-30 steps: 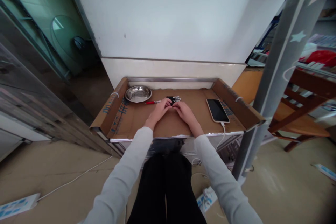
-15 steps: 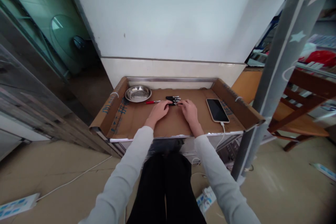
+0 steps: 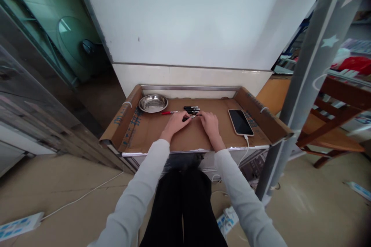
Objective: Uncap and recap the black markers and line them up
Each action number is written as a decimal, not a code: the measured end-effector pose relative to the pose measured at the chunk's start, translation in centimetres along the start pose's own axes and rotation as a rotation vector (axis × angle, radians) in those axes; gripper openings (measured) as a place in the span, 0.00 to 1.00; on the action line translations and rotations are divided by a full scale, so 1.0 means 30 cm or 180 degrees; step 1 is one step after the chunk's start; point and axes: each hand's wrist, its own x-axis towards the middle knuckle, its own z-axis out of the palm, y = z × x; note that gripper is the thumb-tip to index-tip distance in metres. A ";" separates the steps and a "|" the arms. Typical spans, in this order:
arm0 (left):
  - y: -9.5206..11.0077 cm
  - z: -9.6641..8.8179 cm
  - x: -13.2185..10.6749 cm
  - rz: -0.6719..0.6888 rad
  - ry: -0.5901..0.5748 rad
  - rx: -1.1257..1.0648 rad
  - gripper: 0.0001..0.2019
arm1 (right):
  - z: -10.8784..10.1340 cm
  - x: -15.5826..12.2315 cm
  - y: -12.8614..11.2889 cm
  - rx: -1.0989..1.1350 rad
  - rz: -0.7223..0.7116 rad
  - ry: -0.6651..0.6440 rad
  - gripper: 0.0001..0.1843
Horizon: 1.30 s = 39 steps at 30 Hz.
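Low over the cardboard surface, a black pen (image 3: 186, 119) slants between my two hands. My left hand (image 3: 175, 122) is closed, its thumb and fingers gripping the dark end. Fingers bent, my right hand (image 3: 210, 122) pinches at the other end, where a pale tip shows; the fingers partly hide it. Just beyond the fingertips lie several black pens (image 3: 191, 107), side by side. A red pen (image 3: 166, 113) rests to the left, its right end partly behind my left hand.
A round steel dish (image 3: 153, 103) stands at the back left of the cardboard-lined table (image 3: 150, 135). On the right lies a phone (image 3: 241, 122) with a white cable (image 3: 247, 144) plugged in. Raised cardboard sides (image 3: 261, 117) flank the surface. A metal post (image 3: 304, 81) rises at right.
My left hand has turned slightly, and the pen's dark end now shows below its fingers, nearer to me. My right hand has hardly moved. The dish, phone and other pens stay put.
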 end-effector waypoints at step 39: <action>0.017 0.006 -0.063 -0.1261 0.0755 0.1406 0.07 | 0.037 0.020 -0.013 -0.0031 0.0031 -0.0078 0.12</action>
